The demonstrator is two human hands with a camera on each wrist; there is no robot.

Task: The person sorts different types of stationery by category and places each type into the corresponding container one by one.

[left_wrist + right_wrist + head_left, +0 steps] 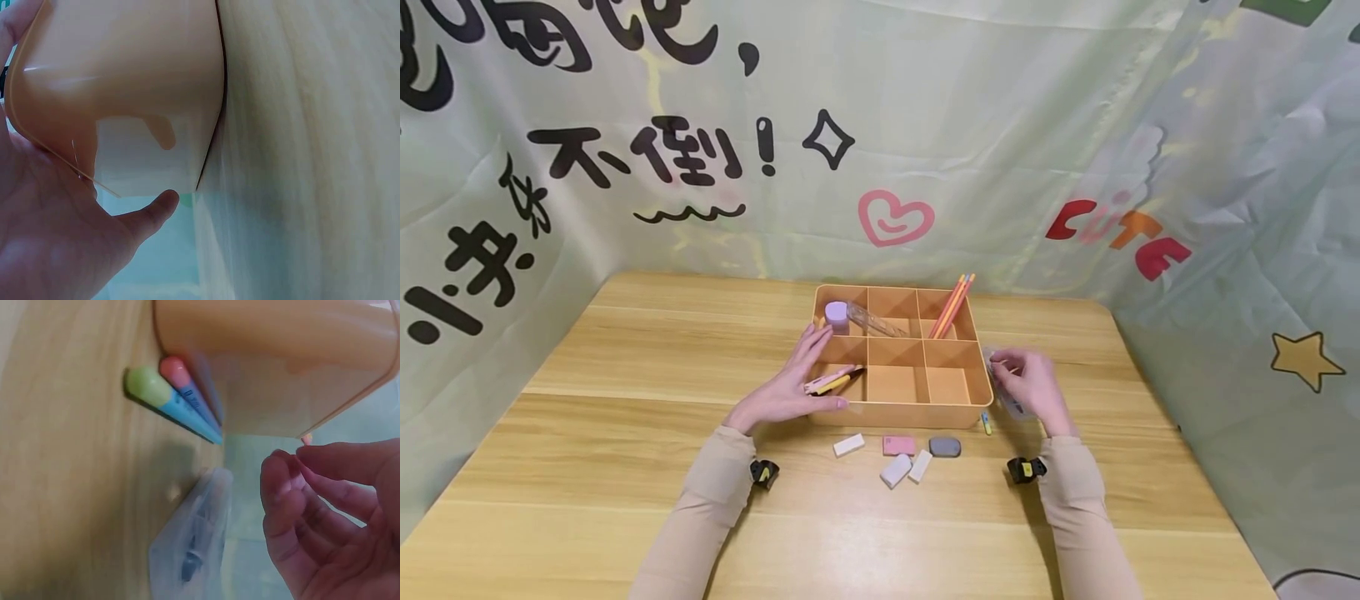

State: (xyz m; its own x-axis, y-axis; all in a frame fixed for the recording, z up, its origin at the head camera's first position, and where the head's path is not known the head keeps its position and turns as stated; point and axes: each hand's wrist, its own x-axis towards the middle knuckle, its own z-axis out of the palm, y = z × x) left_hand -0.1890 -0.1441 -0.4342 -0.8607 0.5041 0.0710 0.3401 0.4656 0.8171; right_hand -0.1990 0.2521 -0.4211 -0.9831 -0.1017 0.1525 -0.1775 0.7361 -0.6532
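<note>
An orange six-compartment organizer box (898, 414) stands on the table. My left hand (790, 383) rests on its left end, fingers spread along the side and thumb at the front. Pens (835, 381) lie in the front left compartment, near that hand. My right hand (1032, 385) is beside the box's right side. Thumb and forefinger meet at the tips in the right wrist view, the other fingers curled, with nothing visible between them. Below this hand lies a clear plastic case (190, 544). A green-and-blue stick (164, 403) and a pink-and-blue stick (187, 387) lie against the box.
Several erasers lie before the box, among them a pink one (898, 446) and a grey one (945, 447). A clear tube with a purple cap (837, 315) lies across the back compartments. Pencils (952, 307) lean in the back right compartment. A printed cloth (1000, 167) hangs behind the table.
</note>
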